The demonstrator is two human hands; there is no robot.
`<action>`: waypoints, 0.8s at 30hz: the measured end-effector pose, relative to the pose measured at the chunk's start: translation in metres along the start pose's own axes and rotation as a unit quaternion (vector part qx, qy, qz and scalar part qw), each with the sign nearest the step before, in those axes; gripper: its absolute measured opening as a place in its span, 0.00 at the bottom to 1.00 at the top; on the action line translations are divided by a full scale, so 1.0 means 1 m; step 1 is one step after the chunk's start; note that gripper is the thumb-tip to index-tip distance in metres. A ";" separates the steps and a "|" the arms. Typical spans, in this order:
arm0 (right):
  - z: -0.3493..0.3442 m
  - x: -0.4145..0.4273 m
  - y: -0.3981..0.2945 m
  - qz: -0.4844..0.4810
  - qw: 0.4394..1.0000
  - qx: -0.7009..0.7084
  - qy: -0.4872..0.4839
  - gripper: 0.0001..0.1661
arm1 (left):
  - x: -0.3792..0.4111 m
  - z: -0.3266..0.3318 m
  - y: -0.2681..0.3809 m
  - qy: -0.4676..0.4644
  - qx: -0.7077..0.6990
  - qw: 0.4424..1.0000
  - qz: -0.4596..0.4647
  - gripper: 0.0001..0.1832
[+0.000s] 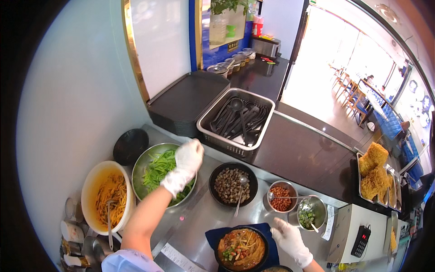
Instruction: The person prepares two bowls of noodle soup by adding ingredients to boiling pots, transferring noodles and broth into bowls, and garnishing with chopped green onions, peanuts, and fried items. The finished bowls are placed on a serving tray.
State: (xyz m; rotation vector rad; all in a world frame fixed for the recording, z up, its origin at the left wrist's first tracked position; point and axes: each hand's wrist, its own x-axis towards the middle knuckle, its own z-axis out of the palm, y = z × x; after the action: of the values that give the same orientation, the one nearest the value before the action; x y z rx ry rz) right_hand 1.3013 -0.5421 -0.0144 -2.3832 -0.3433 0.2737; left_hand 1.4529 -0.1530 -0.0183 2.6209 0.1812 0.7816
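Observation:
My left hand (189,157), in a white glove, hangs over the right rim of a steel bowl (136,185) of sliced green vegetable (157,171). Its fingers are bunched and face away, so whatever they might hold is hidden. My right hand (290,240), also gloved, is just right of a black bowl (217,253) of food in reddish-brown sauce (242,246), topped with chopped greens, peanuts and pale strips. Its fingers are slightly apart with nothing seen between them. Dark blue cloth or mat (212,236) lies under this bowl. Part of a second bowl (277,268) shows at the bottom edge.
A white tub (89,200) of shredded vegetables stands left. Beyond the hands are a black bowl (217,168) of small brown pieces, a steel pot (295,186) of peanuts and one of chopped greens (323,207). A steel basket (234,146) holds black spoons. Fried food (373,173) sits right.

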 end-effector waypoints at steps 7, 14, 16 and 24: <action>-0.029 -0.051 0.004 -0.024 0.996 -0.053 0.061 0.18 | 0.131 0.042 -0.043 -0.095 0.349 0.929 0.083 0.09; -0.028 -0.082 0.064 0.086 0.989 -0.053 0.111 0.18 | 0.151 0.036 -0.039 -0.143 0.330 0.928 0.094 0.09; -0.031 -0.096 0.071 0.103 0.986 -0.050 0.121 0.18 | 0.150 0.039 -0.033 -0.079 0.390 0.908 0.131 0.05; -0.057 -0.140 0.093 0.198 0.963 -0.028 0.182 0.17 | 0.168 0.005 -0.024 -0.041 0.337 0.918 0.206 0.03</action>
State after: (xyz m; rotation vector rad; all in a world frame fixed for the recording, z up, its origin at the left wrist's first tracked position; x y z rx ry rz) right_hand 1.2015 -0.6885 -0.0217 -2.4807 0.3049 -0.0003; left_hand 1.5955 -0.0931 0.0520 3.4126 -0.1714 0.8507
